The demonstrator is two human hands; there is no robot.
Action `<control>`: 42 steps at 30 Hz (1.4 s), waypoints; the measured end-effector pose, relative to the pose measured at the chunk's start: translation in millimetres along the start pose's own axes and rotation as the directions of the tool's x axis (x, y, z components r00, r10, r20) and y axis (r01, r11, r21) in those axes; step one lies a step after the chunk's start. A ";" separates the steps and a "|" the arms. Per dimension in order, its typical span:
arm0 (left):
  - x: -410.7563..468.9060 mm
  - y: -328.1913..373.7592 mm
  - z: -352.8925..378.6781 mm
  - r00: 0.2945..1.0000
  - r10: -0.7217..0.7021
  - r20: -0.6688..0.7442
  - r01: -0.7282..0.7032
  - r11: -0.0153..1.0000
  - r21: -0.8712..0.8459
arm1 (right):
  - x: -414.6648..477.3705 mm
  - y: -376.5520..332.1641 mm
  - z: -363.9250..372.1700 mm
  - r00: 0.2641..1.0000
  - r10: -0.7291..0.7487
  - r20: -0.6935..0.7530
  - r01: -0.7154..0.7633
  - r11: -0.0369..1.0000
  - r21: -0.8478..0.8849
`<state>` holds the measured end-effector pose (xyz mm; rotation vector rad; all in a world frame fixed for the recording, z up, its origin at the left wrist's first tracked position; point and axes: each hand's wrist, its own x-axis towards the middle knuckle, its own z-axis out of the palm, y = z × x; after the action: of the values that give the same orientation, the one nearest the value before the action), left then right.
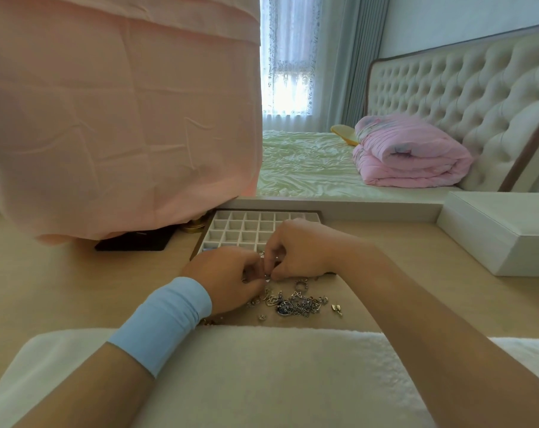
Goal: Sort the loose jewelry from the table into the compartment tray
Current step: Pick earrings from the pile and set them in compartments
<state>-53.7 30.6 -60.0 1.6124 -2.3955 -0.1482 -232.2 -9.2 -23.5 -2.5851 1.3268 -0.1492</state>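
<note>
Left hand [228, 273] and right hand [299, 248] meet, knuckles almost touching!
Curled fingers [276, 257] of both pinch a small silver piece [266, 274] at the near edge of the compartment tray [231, 230]; loose jewelry [296, 302] lies heaped on the surface [385, 257] just beside them.

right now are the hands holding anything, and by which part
Both the left hand and right hand pinch one small silver piece between their fingertips; which part cannot be told.

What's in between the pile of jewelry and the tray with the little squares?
In the head view, the left hand and right hand sit between the jewelry pile and the tray, together pinching a small silver piece.
</note>
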 end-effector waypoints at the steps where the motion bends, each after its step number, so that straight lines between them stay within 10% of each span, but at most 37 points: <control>1: -0.2 0.3 -0.4 1.000 0.003 0.016 -0.003 1.000 0.026 | 0.8 -1.3 1.5 1.000 0.011 0.018 -0.011 1.000 -0.014; 15: 3.3 -1.8 -1.6 0.996 -0.085 0.013 0.085 0.940 -0.330 | 1.3 1.9 1.4 0.992 0.090 0.094 -0.104 0.982 0.159; 27: 23.1 21.5 -12.6 0.964 -0.236 -0.127 0.045 0.609 -0.792 | -20.4 25.2 -37.0 0.992 0.114 -0.052 -0.063 0.814 0.578; 34: 63.4 37.0 -0.5 0.988 -0.111 -0.103 0.056 0.899 -0.435 | -19.0 61.2 -31.9 0.957 0.286 -0.043 -0.242 0.874 0.420; 42: 67.9 36.7 29.2 0.985 0.081 -0.155 -0.096 0.991 -0.092 | -15.7 78.7 -16.9 0.962 0.271 0.041 -0.271 0.914 0.302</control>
<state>-118.5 -19.6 -70.0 1.4178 -2.3019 -0.1214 -306.6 -43.4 -26.6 -2.1246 1.5135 -0.2834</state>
